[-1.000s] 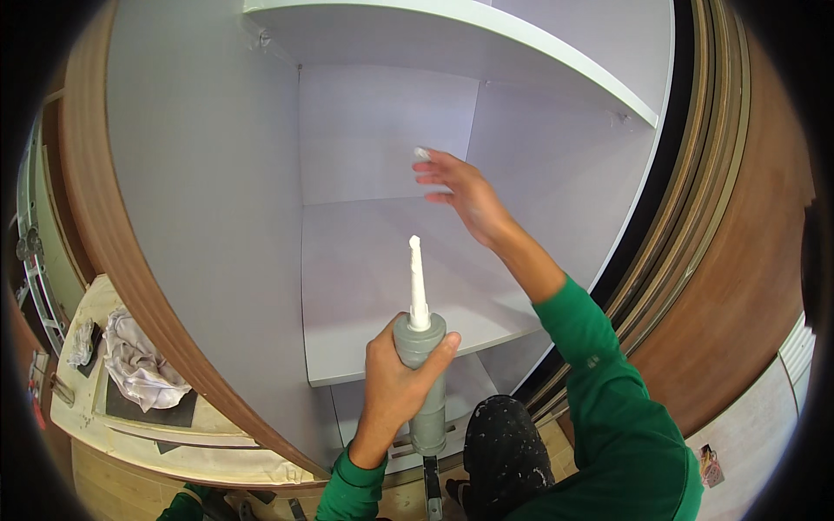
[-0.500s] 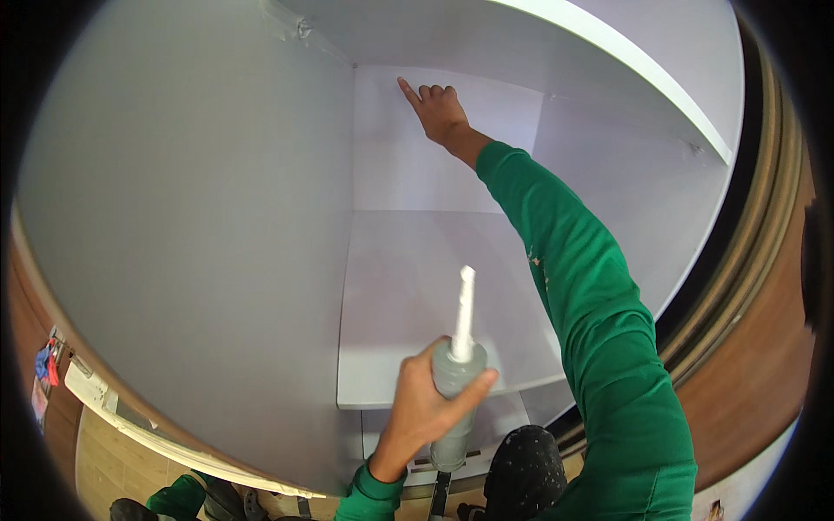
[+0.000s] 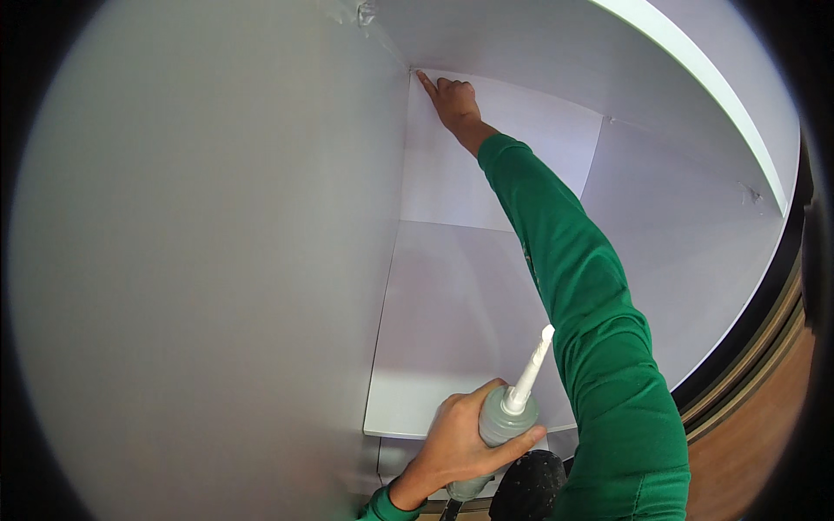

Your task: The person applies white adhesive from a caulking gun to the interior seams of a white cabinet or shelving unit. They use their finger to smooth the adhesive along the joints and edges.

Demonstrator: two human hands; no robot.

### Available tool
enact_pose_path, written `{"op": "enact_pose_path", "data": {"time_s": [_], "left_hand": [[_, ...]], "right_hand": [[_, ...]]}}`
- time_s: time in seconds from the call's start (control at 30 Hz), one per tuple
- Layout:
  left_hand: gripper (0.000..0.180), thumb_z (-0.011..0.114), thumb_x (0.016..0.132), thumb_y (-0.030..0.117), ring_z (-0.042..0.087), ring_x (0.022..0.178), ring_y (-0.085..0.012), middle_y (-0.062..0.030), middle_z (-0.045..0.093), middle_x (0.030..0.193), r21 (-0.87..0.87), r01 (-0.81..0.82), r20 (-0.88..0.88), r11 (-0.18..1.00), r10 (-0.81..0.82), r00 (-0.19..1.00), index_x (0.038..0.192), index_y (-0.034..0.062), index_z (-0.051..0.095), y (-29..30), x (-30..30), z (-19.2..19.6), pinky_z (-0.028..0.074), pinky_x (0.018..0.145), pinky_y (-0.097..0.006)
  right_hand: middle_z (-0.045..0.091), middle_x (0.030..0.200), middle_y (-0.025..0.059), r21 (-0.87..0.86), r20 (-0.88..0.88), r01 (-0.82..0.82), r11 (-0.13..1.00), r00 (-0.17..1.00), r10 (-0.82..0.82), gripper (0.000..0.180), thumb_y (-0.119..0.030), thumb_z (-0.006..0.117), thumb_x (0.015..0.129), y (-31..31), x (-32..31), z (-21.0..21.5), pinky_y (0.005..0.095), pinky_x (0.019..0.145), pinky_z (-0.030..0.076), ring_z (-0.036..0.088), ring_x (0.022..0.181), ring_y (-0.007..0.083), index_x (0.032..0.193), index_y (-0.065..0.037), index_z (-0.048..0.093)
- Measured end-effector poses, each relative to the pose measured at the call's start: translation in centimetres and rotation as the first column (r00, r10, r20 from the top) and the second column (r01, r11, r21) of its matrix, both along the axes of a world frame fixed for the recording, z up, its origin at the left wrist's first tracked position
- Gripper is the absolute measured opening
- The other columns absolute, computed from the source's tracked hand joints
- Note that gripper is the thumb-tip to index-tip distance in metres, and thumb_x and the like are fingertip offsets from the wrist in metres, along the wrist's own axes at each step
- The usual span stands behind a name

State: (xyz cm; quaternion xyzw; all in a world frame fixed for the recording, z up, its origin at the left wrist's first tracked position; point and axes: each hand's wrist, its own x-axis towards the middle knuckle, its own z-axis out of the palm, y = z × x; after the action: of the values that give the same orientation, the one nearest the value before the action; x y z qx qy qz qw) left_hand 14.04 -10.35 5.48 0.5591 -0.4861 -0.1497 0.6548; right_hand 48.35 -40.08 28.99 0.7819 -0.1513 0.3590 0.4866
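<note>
My left hand (image 3: 459,441) is wrapped round the grey barrel of a caulking gun (image 3: 506,420). Its white nozzle (image 3: 530,373) points up and to the right, the tip close to my right sleeve. Deep inside a white cabinet (image 3: 486,200), my right hand (image 3: 456,102) holds nothing. Its index finger is stretched out to the upper left corner of the back panel, where side wall and upper shelf meet, and seems to touch there; the other fingers are curled.
A tall side panel (image 3: 200,260) fills the left. Overhead runs an upper shelf with a white front edge (image 3: 704,95); a lower shelf (image 3: 460,347) lies below my arm. Whitish smears of sealant (image 3: 365,14) mark the upper joint. Brown wooden trim (image 3: 751,356) stands at right.
My right fingertip has moved up to the back panel's corner. The caulking gun has moved right and down, its nozzle tilting right. The view has shifted left, towards the side panel.
</note>
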Motion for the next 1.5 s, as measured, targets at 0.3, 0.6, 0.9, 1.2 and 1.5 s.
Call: {"op": "enact_pose_path", "data": {"time_s": [0.3, 0.6, 0.9, 1.2, 1.5], "left_hand": [[0.037, 0.085, 0.082, 0.027, 0.069, 0.070, -0.0201, -0.0092, 0.069, 0.078, -0.013, 0.007, 0.051, 1.000, -0.007, 0.999, 0.095, 0.0000, 0.064, -0.2, -0.1, -0.2, 0.053, 0.067, -0.034], [0.037, 0.085, 0.083, 0.027, 0.069, 0.070, -0.0197, -0.0094, 0.068, 0.078, 0.007, 0.052, 0.009, 0.999, -0.052, 0.999, 0.095, -0.0002, 0.063, -0.1, -0.1, -0.2, 0.053, 0.068, -0.034], [0.038, 0.085, 0.083, 0.030, 0.069, 0.068, -0.0195, -0.0089, 0.068, 0.076, 0.027, 0.023, 0.009, 0.999, -0.024, 1.000, 0.093, 0.0003, 0.063, 0.0, 0.0, -0.1, 0.053, 0.066, -0.033], [0.036, 0.085, 0.081, 0.029, 0.071, 0.067, -0.0208, -0.0095, 0.070, 0.075, 0.029, -0.019, 0.080, 0.999, 0.016, 0.997, 0.091, 0.0015, 0.063, 0.0, 0.1, -0.3, 0.054, 0.065, -0.034], [0.036, 0.085, 0.082, 0.029, 0.069, 0.067, -0.0195, -0.0093, 0.069, 0.075, 0.010, 0.016, 0.050, 1.000, -0.016, 0.999, 0.091, 0.0010, 0.063, -0.2, -0.1, -0.3, 0.053, 0.065, -0.034]], "right_hand": [[0.063, 0.102, 0.0056, -0.060, 0.011, 0.147, 0.987, 0.989, -0.147, 0.097, -0.013, 0.067, 0.092, 0.2, 1.9, 0.6, 0.0376, 0.053, 0.046, 0.065, 0.076, 0.0208, 0.169, -0.024, 0.009], [0.066, 0.100, 0.0058, -0.062, 0.008, 0.012, 0.998, 1.000, -0.011, 0.086, -0.012, 0.064, 0.094, -1.9, 1.4, -0.3, 0.0356, 0.056, 0.049, 0.067, 0.077, 0.0192, 0.167, -0.016, 0.020], [0.063, 0.102, 0.0059, -0.060, -0.015, 0.052, 0.997, 0.998, -0.053, 0.093, -0.008, 0.066, 0.091, 1.2, -0.2, -0.1, 0.0342, 0.054, 0.046, 0.066, 0.080, 0.0183, 0.168, -0.028, 0.018], [0.063, 0.105, 0.0113, -0.136, 0.007, 0.235, 0.962, 0.972, -0.237, 0.099, -0.008, 0.065, 0.091, 0.9, 1.4, 1.6, 0.0369, 0.047, 0.046, 0.063, 0.069, 0.0213, 0.168, -0.035, 0.009], [0.065, 0.106, 0.0110, -0.049, -0.032, 0.142, 0.989, 0.989, -0.143, 0.082, -0.010, 0.060, 0.096, -1.3, 0.8, 1.5, 0.0389, 0.050, 0.051, 0.070, 0.074, 0.0255, 0.166, -0.031, 0.022]]}}
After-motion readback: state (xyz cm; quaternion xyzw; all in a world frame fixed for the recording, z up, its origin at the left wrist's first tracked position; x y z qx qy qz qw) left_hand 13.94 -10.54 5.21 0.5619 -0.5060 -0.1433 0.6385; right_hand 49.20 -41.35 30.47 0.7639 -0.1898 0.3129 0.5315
